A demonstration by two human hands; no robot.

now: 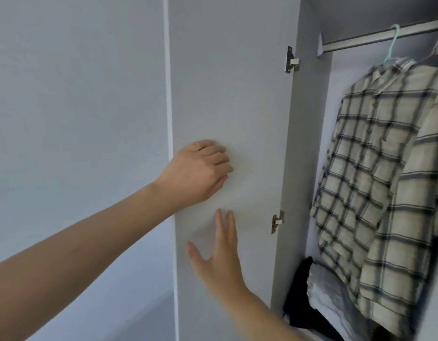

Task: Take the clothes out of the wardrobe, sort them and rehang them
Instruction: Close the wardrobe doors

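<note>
Hands [198,171] seemingly touching wardrobe door [227,94].

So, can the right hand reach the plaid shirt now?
Probably yes. The door is swung open, and nothing stands between the open right hand and the plaid shirt hanging on the rail.

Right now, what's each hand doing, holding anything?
Left hand: fingers loosely curled, resting against the door, holding nothing.
Right hand: open, fingers straight, at the door, holding nothing.
</note>
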